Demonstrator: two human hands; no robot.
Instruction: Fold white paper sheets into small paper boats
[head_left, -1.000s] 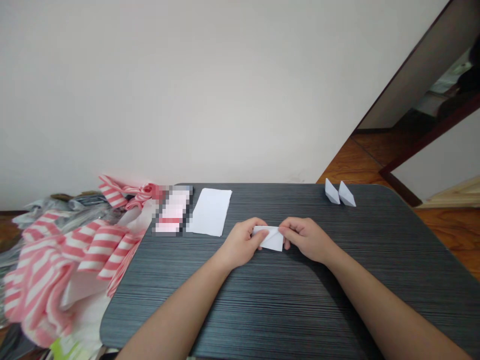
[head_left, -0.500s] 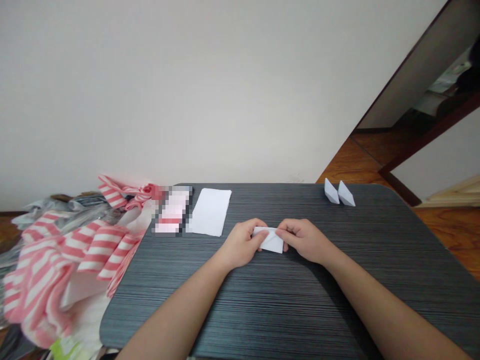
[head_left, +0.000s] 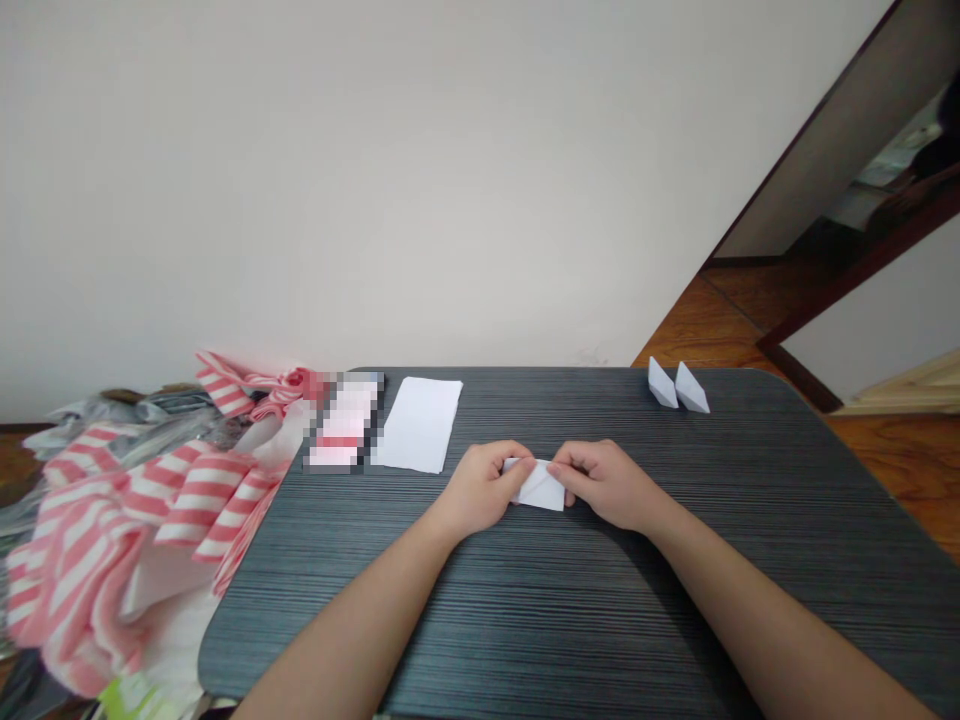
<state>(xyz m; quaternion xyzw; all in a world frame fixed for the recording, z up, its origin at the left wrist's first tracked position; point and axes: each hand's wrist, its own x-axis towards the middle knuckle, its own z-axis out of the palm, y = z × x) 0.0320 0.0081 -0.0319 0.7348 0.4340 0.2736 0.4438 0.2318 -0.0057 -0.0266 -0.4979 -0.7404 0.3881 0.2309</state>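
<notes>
A small folded white paper point(head_left: 541, 487) lies on the dark striped table point(head_left: 570, 620), held between both hands. My left hand point(head_left: 484, 488) pinches its left end with curled fingers. My right hand point(head_left: 600, 482) presses and pinches its right end, fingertips meeting near the paper's top fold. A diagonal crease shows on the paper. Part of the paper is hidden under my fingers.
A stack of white sheets point(head_left: 420, 424) lies at the far left of the table beside a blurred pink-and-white object point(head_left: 343, 424). Two folded paper pieces point(head_left: 677, 386) stand at the far right. Pink-striped cloth point(head_left: 142, 510) is heaped off the table's left edge.
My right fingertips have slid a little leftward along the paper's top, and both hands with the paper have drifted slightly nearer to me.
</notes>
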